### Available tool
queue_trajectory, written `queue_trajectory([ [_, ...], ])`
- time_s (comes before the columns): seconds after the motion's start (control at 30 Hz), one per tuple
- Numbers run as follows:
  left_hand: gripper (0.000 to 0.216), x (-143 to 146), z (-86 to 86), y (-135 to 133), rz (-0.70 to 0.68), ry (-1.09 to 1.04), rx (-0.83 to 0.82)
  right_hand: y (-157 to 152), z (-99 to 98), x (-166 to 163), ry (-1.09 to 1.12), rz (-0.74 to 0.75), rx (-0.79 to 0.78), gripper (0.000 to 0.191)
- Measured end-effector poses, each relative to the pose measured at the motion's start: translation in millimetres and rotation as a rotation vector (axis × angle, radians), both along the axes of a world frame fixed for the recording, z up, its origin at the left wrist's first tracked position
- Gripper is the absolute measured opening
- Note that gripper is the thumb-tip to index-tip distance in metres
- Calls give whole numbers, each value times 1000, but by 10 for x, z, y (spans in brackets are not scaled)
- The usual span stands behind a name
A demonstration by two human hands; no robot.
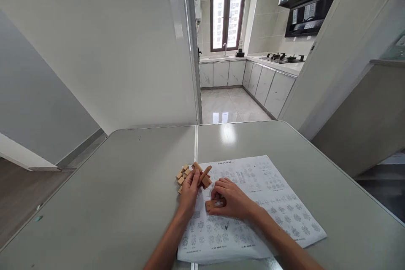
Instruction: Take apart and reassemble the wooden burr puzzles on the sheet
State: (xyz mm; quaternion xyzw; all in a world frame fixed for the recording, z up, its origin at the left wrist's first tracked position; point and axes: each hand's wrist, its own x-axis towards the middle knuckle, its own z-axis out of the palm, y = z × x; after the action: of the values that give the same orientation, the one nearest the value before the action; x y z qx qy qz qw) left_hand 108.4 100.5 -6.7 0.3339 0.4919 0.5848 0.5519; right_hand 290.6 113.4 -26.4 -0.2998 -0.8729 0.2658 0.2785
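My left hand (189,190) is closed around a cluster of interlocking wooden puzzle pieces (206,181), near the paper's upper left edge. Notched wooden blocks (182,174) show to the left of the fingers, and one slanted stick juts out on the right. In my right hand (232,198), thumb and fingers curl around a single wooden puzzle piece (209,206), low over the sheet. My fingers cover part of that piece. Beneath both hands lies a large white instruction sheet (294,206), printed with many small diagrams.
The grey-green table (110,202) has a seam (196,143) down its middle. A small green bit (38,218) lies near its left edge. Beyond the far edge, a white panel (142,50) stands left of a kitchen with a gas stove (284,57).
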Motion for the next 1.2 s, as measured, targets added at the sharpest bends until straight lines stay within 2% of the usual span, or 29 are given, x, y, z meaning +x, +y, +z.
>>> queue_trajectory([
  [0.33,50,-1,18,-2,6,34,-6,-27,-22,-43,7,12,43,39],
  [0.5,51,6,30,-12,7,34,-2,-53,-45,-75,5,26,62,27],
  [0.6,52,6,24,-12,10,47,-2,-62,-22,-78,38,43,23,27],
  [0.7,52,1,7,-8,9,53,-4,-63,31,-72,121,44,-91,30],
  [1.03,49,-27,-63,-16,-22,113,9,17,159,27,530,60,-718,40],
  [1.2,51,-12,-83,-5,-26,122,25,62,137,69,775,-6,-891,43],
])
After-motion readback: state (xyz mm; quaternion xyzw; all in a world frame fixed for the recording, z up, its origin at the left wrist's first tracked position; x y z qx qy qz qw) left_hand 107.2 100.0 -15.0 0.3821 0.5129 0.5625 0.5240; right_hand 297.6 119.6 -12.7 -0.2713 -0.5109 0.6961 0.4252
